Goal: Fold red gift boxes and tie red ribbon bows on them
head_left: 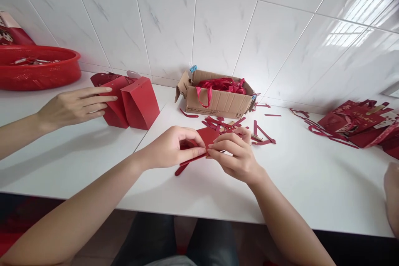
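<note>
Above the table's middle, my left hand [174, 149] holds a red gift box [208, 135], thumb along the near edge and fingers partly inside it. My right hand [235, 156] is pinched closed at that same edge, its fingertips meeting my left thumb. A tiny gold-coloured bit shows there; the fingers hide most of what they grip. From beneath the box a dark red strap [181, 169] pokes out to the left. More red straps [264, 133], some with gold-coloured pieces, lie in a loose pile just behind my right hand.
A cardboard box [215, 106] of red ribbons stands against the tiled wall. At left, another person's hand [76, 106] touches finished-looking red boxes [141, 104], near a red plastic basket [40, 68]. Red bags [352, 122] stand at right; another person's arm [392, 195] shows at the edge.
</note>
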Demonstrator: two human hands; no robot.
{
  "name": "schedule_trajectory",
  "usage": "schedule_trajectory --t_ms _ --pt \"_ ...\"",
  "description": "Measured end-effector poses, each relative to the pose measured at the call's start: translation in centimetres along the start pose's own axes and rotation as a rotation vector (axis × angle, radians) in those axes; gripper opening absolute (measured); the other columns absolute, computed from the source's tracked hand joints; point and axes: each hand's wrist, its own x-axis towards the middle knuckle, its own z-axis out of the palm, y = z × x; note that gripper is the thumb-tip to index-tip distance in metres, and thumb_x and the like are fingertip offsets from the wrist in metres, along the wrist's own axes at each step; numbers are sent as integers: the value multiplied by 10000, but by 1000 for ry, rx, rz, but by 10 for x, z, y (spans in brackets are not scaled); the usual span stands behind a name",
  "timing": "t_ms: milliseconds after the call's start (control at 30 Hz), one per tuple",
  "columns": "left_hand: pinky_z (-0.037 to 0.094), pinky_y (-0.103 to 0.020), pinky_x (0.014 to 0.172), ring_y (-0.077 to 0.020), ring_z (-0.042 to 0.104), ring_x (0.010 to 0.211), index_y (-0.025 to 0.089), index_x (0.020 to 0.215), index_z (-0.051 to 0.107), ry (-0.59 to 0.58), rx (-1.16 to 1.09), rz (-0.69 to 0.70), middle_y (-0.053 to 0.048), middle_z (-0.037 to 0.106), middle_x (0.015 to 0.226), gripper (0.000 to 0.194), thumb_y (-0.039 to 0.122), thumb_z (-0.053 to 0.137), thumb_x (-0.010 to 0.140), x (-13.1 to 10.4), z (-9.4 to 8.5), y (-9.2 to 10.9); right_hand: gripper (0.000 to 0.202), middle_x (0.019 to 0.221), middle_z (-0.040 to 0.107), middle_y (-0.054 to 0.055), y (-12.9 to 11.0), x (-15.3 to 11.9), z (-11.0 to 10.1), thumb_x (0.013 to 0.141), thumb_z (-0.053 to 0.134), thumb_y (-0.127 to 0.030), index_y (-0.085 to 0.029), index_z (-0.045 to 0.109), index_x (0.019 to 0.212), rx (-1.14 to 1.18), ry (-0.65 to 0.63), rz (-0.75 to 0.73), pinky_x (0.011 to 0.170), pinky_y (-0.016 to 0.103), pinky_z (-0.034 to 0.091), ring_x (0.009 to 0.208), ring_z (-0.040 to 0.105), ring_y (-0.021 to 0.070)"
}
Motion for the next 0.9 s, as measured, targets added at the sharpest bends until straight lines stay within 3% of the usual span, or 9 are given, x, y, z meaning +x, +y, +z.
schedule_trajectory --t_ms 167,400,633,900 --pt "518 -251 681 -140 624 739 176 811 661 -37 70 -60 -23 679 815 164 316 588 853 -3 2 1 127 822 704 -54 -6 -4 4 836 657 -100 -214 602 849 -37 -7 -30 827 367 322 848 620 107" --pt "491 -231 601 -117 584 659 168 765 607 37 117 -75 -13 642 775 156 265 538 865 -5 14 5 152 838 696 -55 -7 -15 11 825 661 -83 -211 594 874 -50 -10 -60 759 354 303 886 609 114" --pt "467 -214 661 -110 555 711 159 697 574 162 334 191 -6 603 723 163 128 516 846 -9 19 8 141 813 684 -37 -8 -13 14 835 616 -64 -200 587 861 17 -5 13 793 359 302 839 609 112" --pt "417 -198 583 -86 514 634 157 732 578 77 482 294 -11 600 763 184 108 465 869 -15 15 13 101 783 668 -21 -11 -11 14 898 568 -179 -209 619 817 46 -69 54 842 386 280 793 609 126"
